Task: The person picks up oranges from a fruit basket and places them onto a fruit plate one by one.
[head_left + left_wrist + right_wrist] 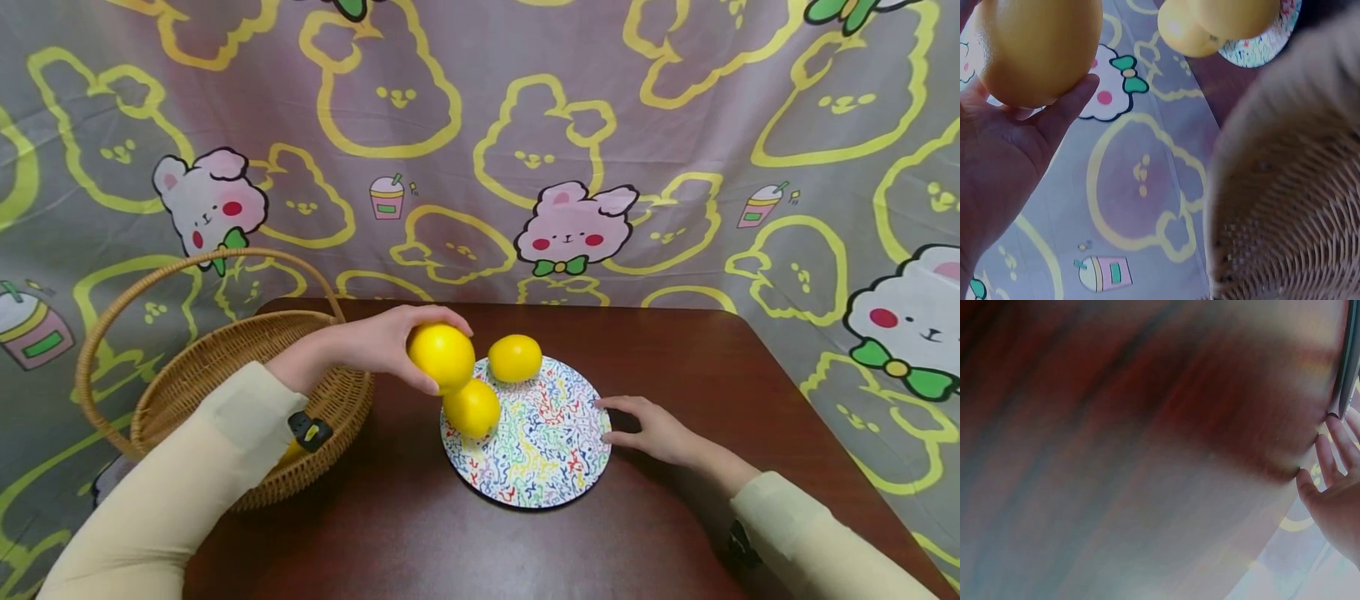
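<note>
1. The left hand (386,340) has its thumb and fingers curved around a yellow fruit, the held fruit (441,358), with the fingers over the top and the thumb low on the near side.
2. The held fruit is up off the worktop (675,350), by the plate's left edge. From the head it overlaps another fruit, but the left wrist view shows cloth between them, so they are apart.
3. The right hand (656,432) is at the plate's right edge, thumb and fingers spread apart, tips at the rim, gripping no fruit. Its own wrist view is partly blurred, with the fingers at the right side.
4. The round plate (555,450) lies flat on the worktop, white with squiggles of red, blue, green and yellow.
5. Two yellow fruits are on it: the near fruit (472,410) at the left, and the far fruit (515,358) by the back rim, with a gap between them.
6. Left of the plate stands a wicker basket (352,425) with a tall arched handle (123,304). A bit of yellow shows inside, mostly hidden by the left forearm.
7. The worktop is dark reddish brown; behind hangs a grey cloth (465,50) printed with bunnies and drink cups.
</note>
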`<state>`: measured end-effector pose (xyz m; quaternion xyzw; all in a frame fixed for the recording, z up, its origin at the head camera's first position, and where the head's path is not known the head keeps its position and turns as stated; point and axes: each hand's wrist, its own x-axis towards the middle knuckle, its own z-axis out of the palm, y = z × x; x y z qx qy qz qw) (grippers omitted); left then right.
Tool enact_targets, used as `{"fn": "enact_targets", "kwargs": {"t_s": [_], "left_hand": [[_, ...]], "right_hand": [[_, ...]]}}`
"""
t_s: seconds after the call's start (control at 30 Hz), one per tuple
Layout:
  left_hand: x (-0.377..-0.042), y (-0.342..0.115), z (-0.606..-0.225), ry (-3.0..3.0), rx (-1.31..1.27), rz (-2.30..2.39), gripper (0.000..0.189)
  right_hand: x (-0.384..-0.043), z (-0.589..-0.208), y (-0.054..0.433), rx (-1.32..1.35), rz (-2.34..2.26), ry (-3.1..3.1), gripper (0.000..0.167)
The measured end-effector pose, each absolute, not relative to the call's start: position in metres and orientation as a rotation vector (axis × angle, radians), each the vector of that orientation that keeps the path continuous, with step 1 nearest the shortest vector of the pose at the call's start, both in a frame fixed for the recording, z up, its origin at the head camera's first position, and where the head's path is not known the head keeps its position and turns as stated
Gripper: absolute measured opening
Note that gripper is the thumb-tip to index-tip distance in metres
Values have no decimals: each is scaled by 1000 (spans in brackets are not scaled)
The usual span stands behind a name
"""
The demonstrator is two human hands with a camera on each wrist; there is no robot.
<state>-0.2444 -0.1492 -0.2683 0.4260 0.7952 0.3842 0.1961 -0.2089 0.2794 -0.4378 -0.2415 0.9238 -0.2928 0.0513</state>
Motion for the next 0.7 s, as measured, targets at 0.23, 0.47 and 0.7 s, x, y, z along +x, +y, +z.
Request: {"fn": "enact_targets", "kwargs": {"t_s": [0.23,0.47,0.7], "left_hand": [[-250,-132,-273,2203,1235,1051,66],[-254,-115,-283,2200,1244,1029,69],[-258,-95,-294,2228,1218,988,70]], "right_hand": [[-209,-437,279,-732,-891,2811,57],[-208,-437,279,-736,-886,2815,57],[-209,-437,279,-746,-895,2811,58]]}}
